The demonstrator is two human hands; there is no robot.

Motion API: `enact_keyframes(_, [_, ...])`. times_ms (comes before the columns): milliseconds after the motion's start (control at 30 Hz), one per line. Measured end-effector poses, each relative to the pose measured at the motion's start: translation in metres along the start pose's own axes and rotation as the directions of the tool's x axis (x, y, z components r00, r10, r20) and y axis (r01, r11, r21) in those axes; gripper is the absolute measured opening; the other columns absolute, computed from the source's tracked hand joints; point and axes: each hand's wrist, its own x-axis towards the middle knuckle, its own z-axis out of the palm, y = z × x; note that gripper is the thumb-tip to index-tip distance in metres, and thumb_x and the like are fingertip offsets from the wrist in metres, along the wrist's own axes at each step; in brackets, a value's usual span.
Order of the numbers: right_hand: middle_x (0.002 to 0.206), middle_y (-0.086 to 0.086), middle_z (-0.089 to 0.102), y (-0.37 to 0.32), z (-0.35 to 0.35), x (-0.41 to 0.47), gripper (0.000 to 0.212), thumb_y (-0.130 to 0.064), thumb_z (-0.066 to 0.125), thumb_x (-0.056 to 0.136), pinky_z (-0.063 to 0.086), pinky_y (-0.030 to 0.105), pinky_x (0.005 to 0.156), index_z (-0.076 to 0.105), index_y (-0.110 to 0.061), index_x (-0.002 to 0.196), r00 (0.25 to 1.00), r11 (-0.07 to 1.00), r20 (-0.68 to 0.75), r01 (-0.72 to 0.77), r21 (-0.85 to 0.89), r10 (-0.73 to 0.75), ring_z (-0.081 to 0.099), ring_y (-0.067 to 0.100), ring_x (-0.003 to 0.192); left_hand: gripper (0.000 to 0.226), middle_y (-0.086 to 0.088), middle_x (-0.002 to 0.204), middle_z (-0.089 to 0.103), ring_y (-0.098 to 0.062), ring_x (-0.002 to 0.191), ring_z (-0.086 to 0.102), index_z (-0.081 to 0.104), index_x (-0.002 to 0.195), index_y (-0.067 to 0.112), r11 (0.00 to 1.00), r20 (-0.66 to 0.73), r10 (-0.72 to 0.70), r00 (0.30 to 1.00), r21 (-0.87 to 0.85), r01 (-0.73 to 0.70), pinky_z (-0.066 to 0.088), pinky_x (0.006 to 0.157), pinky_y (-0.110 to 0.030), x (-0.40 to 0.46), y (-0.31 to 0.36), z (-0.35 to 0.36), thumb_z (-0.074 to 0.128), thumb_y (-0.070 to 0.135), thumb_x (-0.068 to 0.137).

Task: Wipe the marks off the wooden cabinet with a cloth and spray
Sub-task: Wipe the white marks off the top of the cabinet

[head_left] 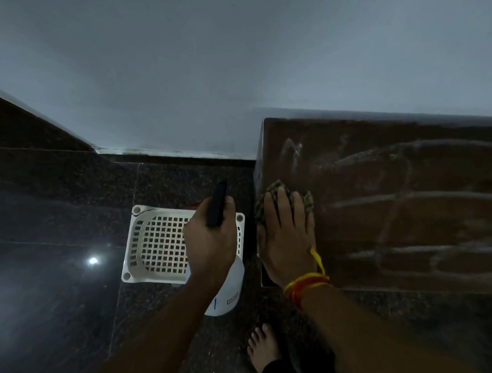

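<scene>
The brown wooden cabinet (395,208) fills the right of the view, its top covered with pale chalky streaks. My right hand (288,235) lies flat on a patterned cloth (276,190) at the cabinet's left edge, fingers straight and pressing it down. Yellow and orange threads circle that wrist. My left hand (210,238) grips a white spray bottle (229,294) with a dark nozzle (217,204), held just left of the cabinet over the floor.
A white perforated plastic basket (154,244) stands on the dark polished stone floor (58,251) under my left hand. A pale wall (233,60) runs behind. My bare foot (263,346) shows near the cabinet's front corner.
</scene>
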Motion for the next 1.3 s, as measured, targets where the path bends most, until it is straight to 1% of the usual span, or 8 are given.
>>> enact_keyframes(100, [0.152, 0.010, 0.032, 0.002, -0.001, 0.030, 0.060, -0.040, 0.031, 0.092, 0.027, 0.056, 0.109, 0.034, -0.015, 0.146, 0.999, 1.000, -0.038, 0.010, -0.023, -0.011, 0.027, 0.035, 0.139, 0.028, 0.001, 0.056, 0.058, -0.009, 0.048, 0.057, 0.056, 0.070, 0.024, 1.000, 0.017, 0.026, 1.000, 0.012, -0.026, 0.047, 0.049, -0.032, 0.012, 0.002, 0.006, 0.057, 0.036, 0.096])
enact_keyframes(200, [0.152, 0.012, 0.031, 0.003, -0.006, 0.072, 0.061, -0.039, 0.029, 0.091, 0.028, 0.056, 0.108, 0.032, -0.013, 0.147, 0.999, 0.999, -0.049, -0.002, -0.033, 0.000, 0.027, 0.037, 0.139, 0.028, 0.005, 0.052, 0.050, -0.004, 0.043, 0.051, 0.056, 0.071, 0.021, 0.999, 0.016, 0.043, 0.999, 0.008, -0.043, 0.035, 0.043, -0.013, 0.024, 0.006, 0.012, 0.057, 0.033, 0.097])
enact_keyframes(333, [0.153, 0.014, 0.028, 0.005, -0.007, 0.088, 0.062, -0.038, 0.028, 0.092, 0.028, 0.057, 0.108, 0.031, -0.012, 0.147, 0.998, 0.999, -0.067, -0.009, -0.048, 0.006, 0.026, 0.038, 0.140, 0.031, 0.004, 0.051, 0.046, -0.008, 0.042, 0.044, 0.054, 0.067, 0.024, 0.998, -0.010, 0.067, 0.998, 0.020, -0.066, 0.033, 0.044, -0.022, 0.038, 0.010, 0.015, 0.057, 0.035, 0.096])
enact_keyframes(567, [0.151, 0.011, 0.035, -0.003, -0.002, 0.008, 0.057, -0.040, 0.031, 0.093, 0.033, 0.057, 0.107, 0.038, -0.015, 0.143, 1.000, 1.000, 0.007, -0.026, -0.010, 0.026, 0.031, 0.035, 0.138, 0.028, 0.002, 0.052, 0.048, -0.004, 0.039, 0.047, 0.058, 0.072, 0.015, 0.998, -0.013, 0.052, 0.999, -0.030, -0.053, 0.031, 0.038, -0.011, 0.044, 0.024, 0.018, 0.058, 0.029, 0.096])
enact_keyframes(867, [0.158, 0.010, 0.016, 0.009, -0.018, 0.140, 0.060, -0.037, 0.033, 0.098, 0.018, 0.056, 0.113, 0.018, -0.015, 0.152, 1.000, 1.000, -0.015, -0.024, -0.018, 0.024, 0.013, 0.035, 0.144, 0.026, 0.005, 0.049, 0.046, -0.011, 0.042, 0.046, 0.061, 0.076, 0.019, 0.998, 0.014, 0.053, 0.998, -0.032, -0.053, 0.045, 0.048, -0.038, 0.043, 0.015, 0.027, 0.058, 0.035, 0.095])
enact_keyframes(1033, [0.152, 0.013, 0.032, 0.003, -0.009, 0.085, 0.059, -0.038, 0.032, 0.094, 0.029, 0.056, 0.109, 0.033, -0.012, 0.146, 0.995, 0.999, -0.087, -0.038, -0.007, 0.038, 0.029, 0.037, 0.139, 0.028, 0.005, 0.050, 0.047, -0.010, 0.044, 0.045, 0.059, 0.073, 0.018, 0.998, -0.002, 0.056, 0.998, -0.018, -0.056, 0.042, 0.049, -0.034, 0.041, 0.018, 0.025, 0.058, 0.034, 0.096])
enact_keyframes(1133, [0.152, 0.010, 0.034, 0.003, -0.007, 0.059, 0.059, -0.039, 0.032, 0.092, 0.029, 0.055, 0.108, 0.036, -0.014, 0.145, 0.998, 0.999, -0.056, -0.019, 0.037, 0.021, 0.031, 0.035, 0.138, 0.027, 0.005, 0.049, 0.046, -0.015, 0.045, 0.047, 0.060, 0.073, 0.019, 0.998, -0.006, 0.050, 0.999, -0.030, -0.051, 0.046, 0.049, -0.042, 0.044, 0.021, 0.025, 0.059, 0.035, 0.095])
enact_keyframes(1300, [0.153, 0.010, 0.030, 0.000, -0.011, 0.117, 0.059, -0.037, 0.034, 0.092, 0.026, 0.056, 0.109, 0.031, -0.015, 0.147, 0.996, 0.999, -0.080, -0.041, 0.014, 0.042, 0.025, 0.036, 0.141, 0.028, 0.007, 0.047, 0.046, -0.014, 0.044, 0.045, 0.060, 0.073, 0.018, 0.999, -0.002, 0.029, 1.000, -0.024, -0.029, 0.047, 0.048, -0.045, 0.047, 0.022, 0.026, 0.059, 0.036, 0.095])
